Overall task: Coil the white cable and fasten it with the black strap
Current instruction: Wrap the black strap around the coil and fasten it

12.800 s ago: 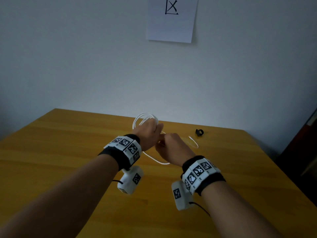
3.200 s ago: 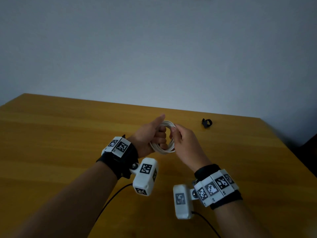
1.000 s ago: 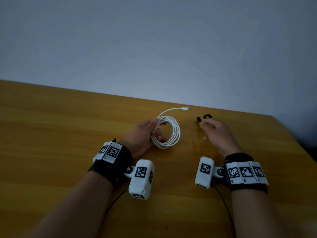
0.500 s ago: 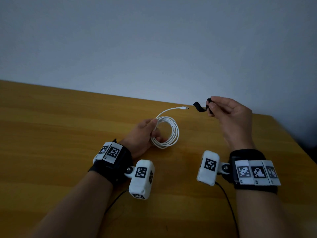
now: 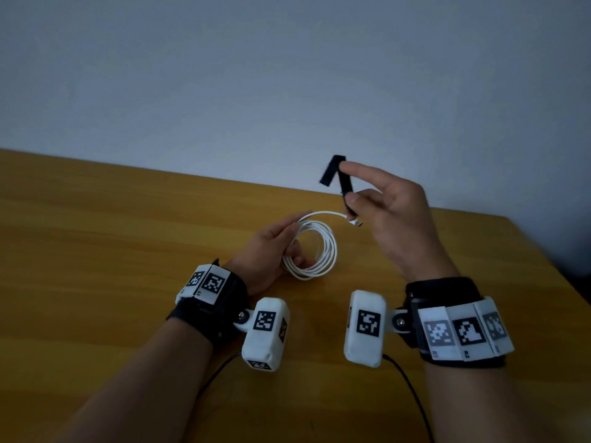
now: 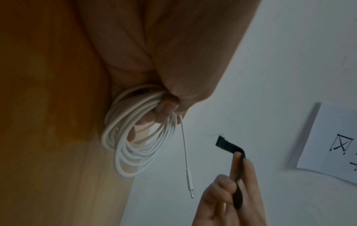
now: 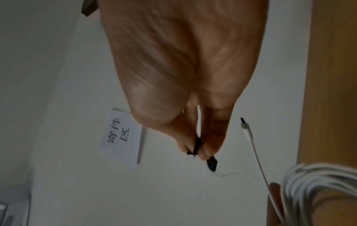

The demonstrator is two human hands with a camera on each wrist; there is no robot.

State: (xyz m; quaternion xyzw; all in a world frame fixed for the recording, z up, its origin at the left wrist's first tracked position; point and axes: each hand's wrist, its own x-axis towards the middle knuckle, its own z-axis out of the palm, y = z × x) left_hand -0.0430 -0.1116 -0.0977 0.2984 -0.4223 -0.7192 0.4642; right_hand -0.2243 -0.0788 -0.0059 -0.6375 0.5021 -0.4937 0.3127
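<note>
The white cable (image 5: 319, 251) is wound into a round coil on the wooden table (image 5: 96, 251), and my left hand (image 5: 271, 251) grips its left side, fingers through the loops. In the left wrist view the coil (image 6: 131, 137) hangs from my curled fingers, with its free plug end (image 6: 190, 191) sticking out. My right hand (image 5: 393, 219) is raised above the table to the right of the coil and pinches the black strap (image 5: 343, 180), whose upper end folds over. The right wrist view shows the strap (image 7: 198, 145) pinched between thumb and fingertips, beside the plug (image 7: 244, 123).
A white wall (image 5: 287, 75) rises behind the table's far edge. A paper sheet with black characters (image 7: 121, 137) hangs on it. The table's right edge (image 5: 563, 282) runs close to my right wrist. Thin black wires (image 5: 409, 391) trail from the wrist cameras.
My right hand picked the black strap off the table, lifted it and brought it left, closer to the coil's plug end. The left hand kept holding the coil in place.
</note>
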